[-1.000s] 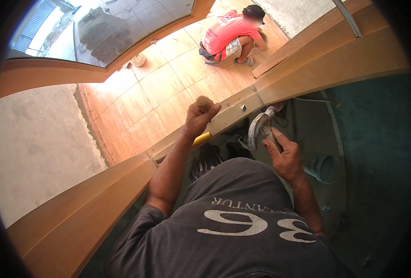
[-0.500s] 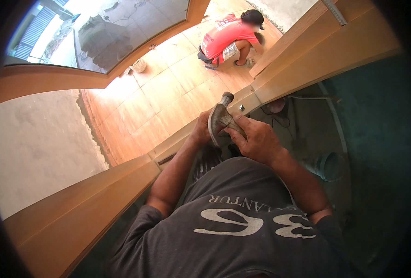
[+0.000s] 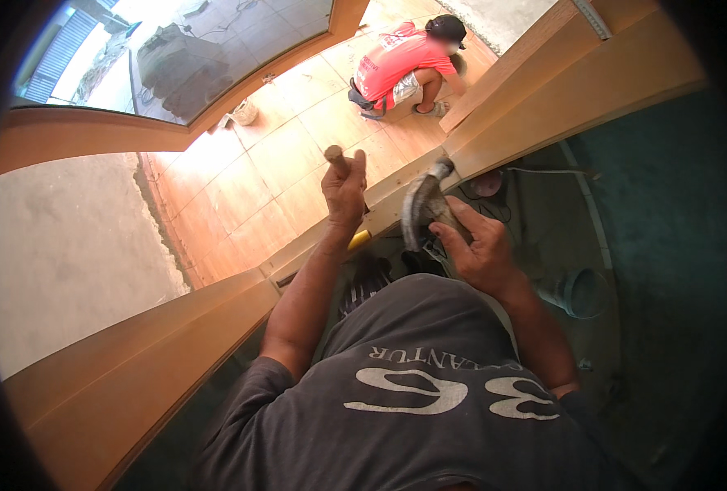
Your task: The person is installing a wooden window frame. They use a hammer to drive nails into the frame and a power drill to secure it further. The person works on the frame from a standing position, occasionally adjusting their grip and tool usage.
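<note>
My left hand [image 3: 345,196] is closed round an upright tool that looks like a chisel [image 3: 336,155], its round brown butt end rising above the fist. The lower part is mostly hidden by the hand. To its right, my right hand [image 3: 482,250] grips a claw hammer [image 3: 426,200] close below the worn grey head. Both hands are over a long wooden door-like piece [image 3: 413,184], which runs diagonally in front of me. A dark slot [image 3: 292,280] shows in its edge left of my left forearm. Near my left wrist lies a small yellow piece [image 3: 359,240], its kind unclear.
Beyond the wood, a person in a pink shirt [image 3: 396,69] squats on the tiled floor [image 3: 282,164]. A small bucket [image 3: 246,113] stands on the tiles. A framed glass panel [image 3: 208,65] is at upper left. A pale bucket-like container [image 3: 583,293] lies right of my right arm.
My hands have moved apart. My left hand has risen with the chisel-like tool now visible; my right hand has shifted right with the hammer. The yellow piece has come into sight.
</note>
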Motion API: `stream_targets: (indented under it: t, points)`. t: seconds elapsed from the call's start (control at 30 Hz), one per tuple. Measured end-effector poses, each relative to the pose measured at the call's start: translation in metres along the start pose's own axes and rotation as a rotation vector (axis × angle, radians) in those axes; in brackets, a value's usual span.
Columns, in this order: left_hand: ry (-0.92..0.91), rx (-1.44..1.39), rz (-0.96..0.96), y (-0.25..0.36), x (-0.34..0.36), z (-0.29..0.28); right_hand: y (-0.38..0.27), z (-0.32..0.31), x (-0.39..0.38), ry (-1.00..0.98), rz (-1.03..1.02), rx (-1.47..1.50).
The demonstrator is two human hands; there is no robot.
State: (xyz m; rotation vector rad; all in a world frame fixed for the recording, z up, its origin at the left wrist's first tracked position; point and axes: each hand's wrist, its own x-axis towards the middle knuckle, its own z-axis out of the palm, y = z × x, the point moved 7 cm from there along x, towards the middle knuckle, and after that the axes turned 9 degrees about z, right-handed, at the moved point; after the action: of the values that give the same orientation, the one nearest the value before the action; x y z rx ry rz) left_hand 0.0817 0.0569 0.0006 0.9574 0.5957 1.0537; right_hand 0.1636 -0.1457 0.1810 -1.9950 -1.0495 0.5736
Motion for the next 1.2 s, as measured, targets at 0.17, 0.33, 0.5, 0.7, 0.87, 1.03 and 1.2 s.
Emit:
stream_targets:
  t: [0.17, 0.33, 0.5, 0.7, 0.87, 1.03, 1.2]
  points:
    - [0.164, 0.002, 0.099, 0.005, -0.010, -0.012, 0.034, -0.019, -0.026, 0.055, 0.128, 0.018]
    - [-0.167, -0.052, -0.022, -0.008, -0.006, -0.012, 0.056, -0.029, -0.049, 0.149, 0.184, 0.104]
    - [-0.180, 0.160, -0.022, -0.012, 0.011, -0.002, 0.062, -0.038, -0.059, 0.161, 0.209, 0.058]
    - [0.148, 0.214, 0.204, 0.035, 0.058, -0.014, 0.060, -0.051, -0.074, 0.209, 0.188, 0.027]
    - [-0.686, 0.891, 0.224, -0.008, 0.018, 0.058, 0.071, -0.060, -0.081, 0.226, 0.273, 0.044]
    - [-0.851, 1.153, -0.098, -0.032, -0.013, 0.091, 0.092, -0.066, -0.092, 0.253, 0.434, 0.050]
    - [-0.951, 1.190, 0.117, -0.052, -0.023, 0.103, 0.099, -0.068, -0.100, 0.298, 0.408, 0.034]
